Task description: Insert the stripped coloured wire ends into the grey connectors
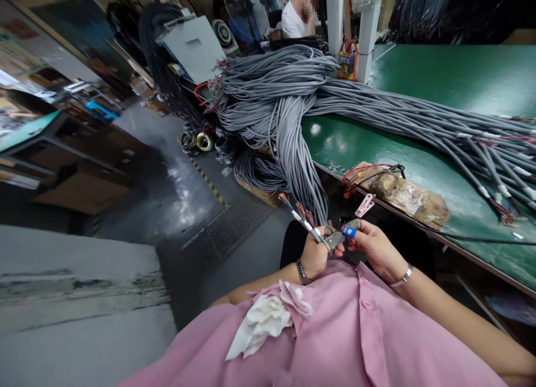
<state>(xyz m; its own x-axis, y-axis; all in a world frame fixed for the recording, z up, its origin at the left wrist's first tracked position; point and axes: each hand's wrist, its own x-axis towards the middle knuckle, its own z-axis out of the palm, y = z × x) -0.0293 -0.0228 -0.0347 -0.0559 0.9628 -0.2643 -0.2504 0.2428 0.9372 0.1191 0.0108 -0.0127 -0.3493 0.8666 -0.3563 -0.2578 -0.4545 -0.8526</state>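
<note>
Close to my body, my left hand (316, 255) is closed around a few grey cables (315, 231). Their white-banded ends fan out into thin coloured wires (307, 214). Grey wrapping covers my left thumb (334, 242). Fingertips of my right hand (374, 248) are pinched together against more fine coloured wires (330, 227), beside the left thumb. A small blue piece with a pale spot (349, 232) sits at the right thumb tip; whether it is wrapped on or held I cannot tell. Grey wrapping also shows on a right finger.
A thick bundle of grey cables (299, 127) drapes over the green table (456, 77) and its edge. On that edge are a worn wooden block (412, 200) and a pink clip (364, 205). Behind sit a grey box (195, 49) and a person in white (294, 19).
</note>
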